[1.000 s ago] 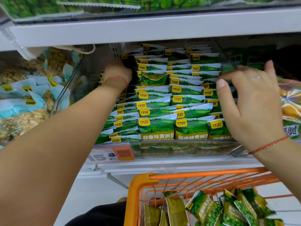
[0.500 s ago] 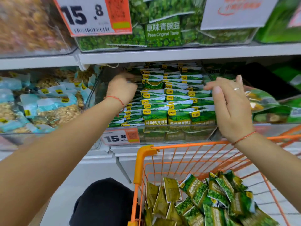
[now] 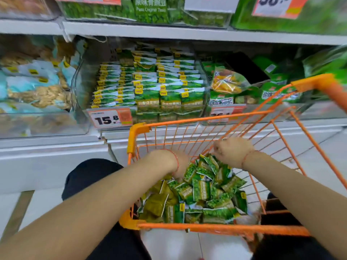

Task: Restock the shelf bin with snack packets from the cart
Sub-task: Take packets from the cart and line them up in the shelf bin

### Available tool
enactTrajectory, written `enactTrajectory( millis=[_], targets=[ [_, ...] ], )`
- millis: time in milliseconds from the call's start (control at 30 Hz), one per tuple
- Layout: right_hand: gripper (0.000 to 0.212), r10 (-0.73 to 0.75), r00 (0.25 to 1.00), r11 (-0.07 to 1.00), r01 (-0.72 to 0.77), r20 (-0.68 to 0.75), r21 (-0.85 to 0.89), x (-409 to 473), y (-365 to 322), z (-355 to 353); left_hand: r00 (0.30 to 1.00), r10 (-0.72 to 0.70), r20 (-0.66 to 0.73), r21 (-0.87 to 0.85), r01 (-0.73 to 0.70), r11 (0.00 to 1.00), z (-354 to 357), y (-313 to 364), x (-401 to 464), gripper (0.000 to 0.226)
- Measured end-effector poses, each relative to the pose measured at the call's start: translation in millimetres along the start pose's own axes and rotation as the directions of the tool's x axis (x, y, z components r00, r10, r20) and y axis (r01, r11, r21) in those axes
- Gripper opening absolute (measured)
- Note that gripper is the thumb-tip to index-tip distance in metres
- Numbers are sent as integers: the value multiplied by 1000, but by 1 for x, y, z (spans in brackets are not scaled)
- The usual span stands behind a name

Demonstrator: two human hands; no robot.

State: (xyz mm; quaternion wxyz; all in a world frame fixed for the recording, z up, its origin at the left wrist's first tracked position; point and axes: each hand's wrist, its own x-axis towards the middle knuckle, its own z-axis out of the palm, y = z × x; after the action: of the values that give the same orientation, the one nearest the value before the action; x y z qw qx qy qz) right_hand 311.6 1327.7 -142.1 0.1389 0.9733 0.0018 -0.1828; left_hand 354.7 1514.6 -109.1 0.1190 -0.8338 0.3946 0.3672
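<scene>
Snack packets (image 3: 199, 192) in the cart (image 3: 221, 227), before the shelf bin (image 3: 78, 94); price tag (image 3: 110, 118) on its front.

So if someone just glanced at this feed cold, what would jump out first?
The orange wire cart in the lower middle, holding a loose heap of green pea packets, with the left hand and right hand reaching down into it. Behind it, the clear shelf bin shows neat rows of the same packets above a 15.8 price tag.
</scene>
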Motion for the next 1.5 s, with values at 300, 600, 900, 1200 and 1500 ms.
enactTrajectory(
  millis=[300, 600, 900, 1200, 1500],
  targets=[
    [112, -63, 788, 997, 74, 612, 7, -18, -5, 58, 979, 134, 152, -138, -113, 984, 41, 29, 89, 65],
    [61, -152, 907, 984, 176, 394, -25, -15, -7, 60, 998, 64, -4, -122, -64, 990, 68, 46, 101, 57],
    [50, -66, 991, 909, 12, 115, 417, -20, 10, -4, 996, -84, 1, -796, 52, 603, 19, 7, 77, 13],
    [37, 28, 734, 817, 374, -679, 439, -45, -2, -18, 985, -120, -122, -929, -156, -335, -1, -20, 17, 13],
    [42, -52, 437, 878, 449, -898, 168, -44, -18, -1, 977, 14, -213, -895, -189, -404, 4, -19, 9, 52]
  ],
)
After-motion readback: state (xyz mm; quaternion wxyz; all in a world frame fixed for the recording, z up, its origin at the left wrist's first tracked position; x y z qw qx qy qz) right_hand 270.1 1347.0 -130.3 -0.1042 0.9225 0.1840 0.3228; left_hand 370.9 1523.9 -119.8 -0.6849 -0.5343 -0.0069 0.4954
